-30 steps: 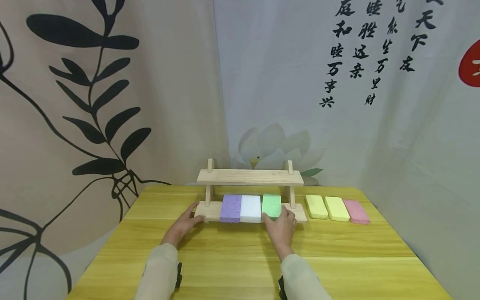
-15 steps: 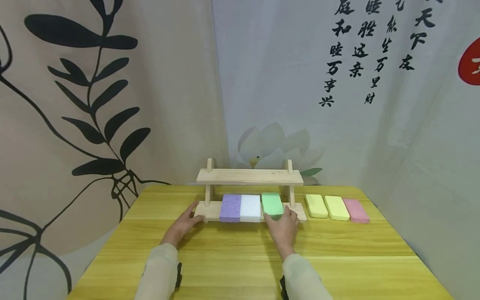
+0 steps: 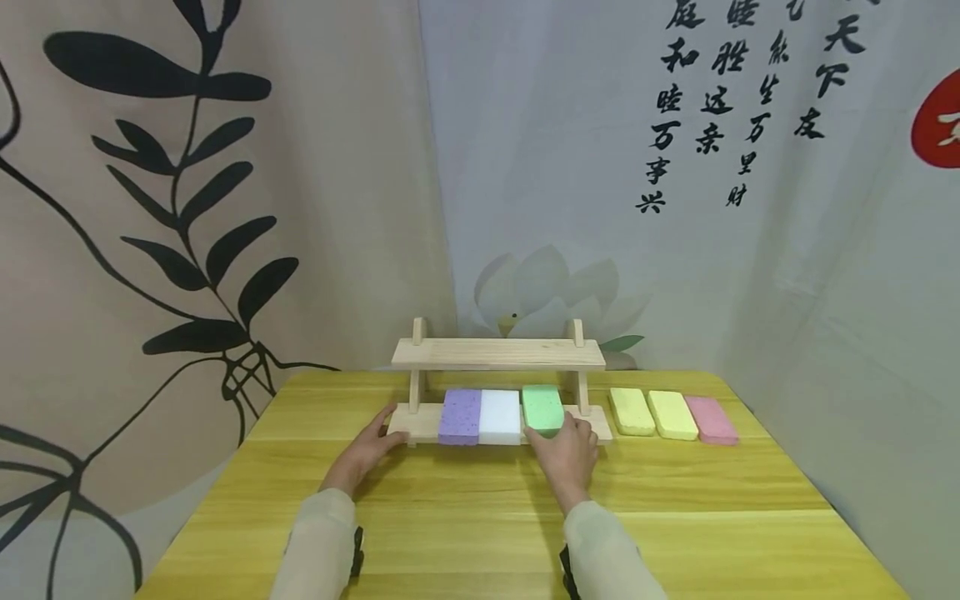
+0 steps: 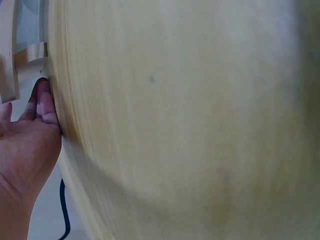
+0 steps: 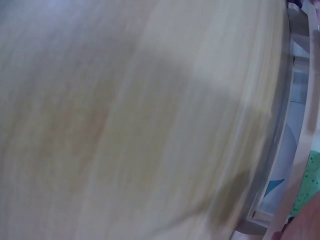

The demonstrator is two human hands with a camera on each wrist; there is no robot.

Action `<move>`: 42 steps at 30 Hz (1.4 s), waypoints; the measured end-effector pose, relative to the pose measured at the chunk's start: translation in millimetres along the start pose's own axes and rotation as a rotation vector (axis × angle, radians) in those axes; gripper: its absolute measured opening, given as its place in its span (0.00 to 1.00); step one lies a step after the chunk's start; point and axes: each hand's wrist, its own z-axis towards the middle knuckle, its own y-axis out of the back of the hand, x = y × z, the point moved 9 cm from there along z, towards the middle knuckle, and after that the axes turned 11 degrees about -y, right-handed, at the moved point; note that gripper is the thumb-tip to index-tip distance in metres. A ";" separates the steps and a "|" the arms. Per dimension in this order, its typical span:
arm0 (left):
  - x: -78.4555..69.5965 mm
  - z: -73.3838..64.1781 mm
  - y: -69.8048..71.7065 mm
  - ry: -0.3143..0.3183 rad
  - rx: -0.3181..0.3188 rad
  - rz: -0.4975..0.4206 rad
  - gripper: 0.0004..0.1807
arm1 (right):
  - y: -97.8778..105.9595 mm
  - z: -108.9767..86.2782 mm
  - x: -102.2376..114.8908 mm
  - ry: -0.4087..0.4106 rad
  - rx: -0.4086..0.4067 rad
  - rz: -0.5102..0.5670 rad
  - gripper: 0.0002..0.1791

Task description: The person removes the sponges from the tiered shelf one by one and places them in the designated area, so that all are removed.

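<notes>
In the head view a small two-tier wooden shelf [image 3: 498, 353] stands at the back of the table. On its lower board lie a purple sponge [image 3: 459, 417], a white sponge [image 3: 499, 417] and, just right of it, a green sponge [image 3: 542, 407]. My right hand [image 3: 567, 457] pinches the green sponge's near end between thumb and fingers. At the lower board's left end, my left hand [image 3: 367, 452] holds the shelf, thumb at the front edge. The left wrist view shows this hand [image 4: 30, 145] at the board's end. Mostly cut off in the right wrist view is the right hand [image 5: 305, 220].
Right of the shelf, two yellow sponges [image 3: 632, 412] [image 3: 673, 416] and a pink sponge [image 3: 712, 420] lie in a row on the wood-grain table [image 3: 465, 533]. Behind the table hangs a printed cloth [image 3: 360, 208] with leaves and writing.
The green sponge's near end has turned slightly right, then a little back left, in my right hand's grip. My left hand stays on the shelf's end.
</notes>
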 end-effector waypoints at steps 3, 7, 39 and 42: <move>0.5 -1.3 0.9 0.002 0.002 -0.005 0.44 | -1.8 1.4 -0.2 0.000 0.006 -0.009 0.47; 1.9 -2.5 2.2 0.009 0.007 0.006 0.44 | -2.0 2.7 -0.5 -0.003 0.010 0.044 0.45; -2.0 -1.5 0.9 0.005 -0.002 0.010 0.43 | 56.7 2.9 -41.2 0.071 0.120 0.121 0.44; -1.8 -1.3 0.8 0.003 -0.002 0.006 0.43 | 63.2 -0.1 -47.8 0.065 0.130 0.128 0.45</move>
